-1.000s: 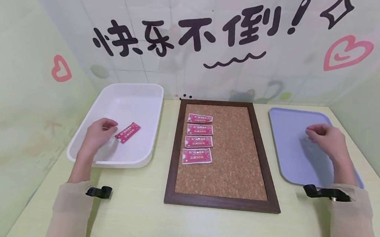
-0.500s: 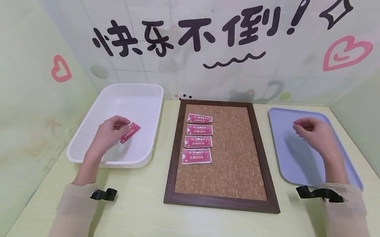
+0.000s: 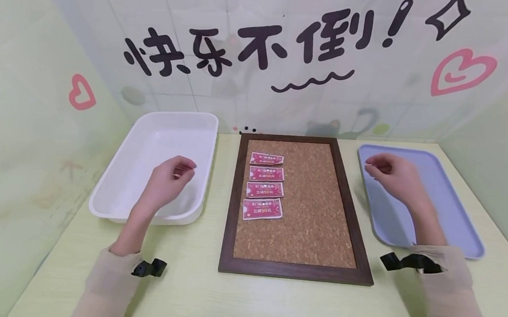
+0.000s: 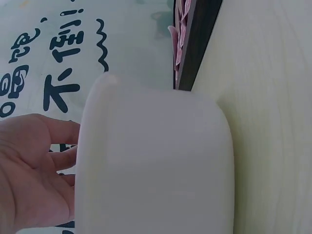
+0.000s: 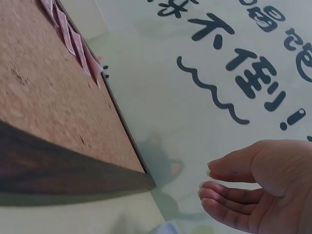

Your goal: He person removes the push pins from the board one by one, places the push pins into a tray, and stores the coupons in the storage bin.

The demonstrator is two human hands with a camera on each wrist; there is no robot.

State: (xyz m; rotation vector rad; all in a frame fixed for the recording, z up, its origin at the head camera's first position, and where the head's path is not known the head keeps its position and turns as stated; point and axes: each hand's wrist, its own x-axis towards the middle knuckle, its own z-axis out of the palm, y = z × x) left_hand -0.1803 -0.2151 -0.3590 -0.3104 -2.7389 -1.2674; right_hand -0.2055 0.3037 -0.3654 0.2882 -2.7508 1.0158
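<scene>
My left hand [image 3: 167, 181] hovers over the front right part of a white plastic basin [image 3: 123, 168], fingers loosely bent, nothing showing between them. In the left wrist view the basin's wall hides the fingertips. The spot where a coupon lay in the basin is behind this hand. Above the left edge of a lilac tray [image 3: 447, 208] is my right hand [image 3: 396, 177]; the right wrist view shows a gap between its thumb and bent fingers. Between the hands, pink coupons [image 3: 262, 209] are pinned in a column down the left side of a cork board [image 3: 313, 208].
The board's dark wooden frame [image 3: 296, 271] lies on a pale wooden table [image 3: 189, 297] between basin and tray. A wall [image 3: 240, 102] with black lettering stands close behind them. Side walls close in at left and right.
Both hands have moved inward toward the board, the left rightward across the basin, the right leftward across the tray. The loose coupon in the basin has gone out of sight behind the left hand.
</scene>
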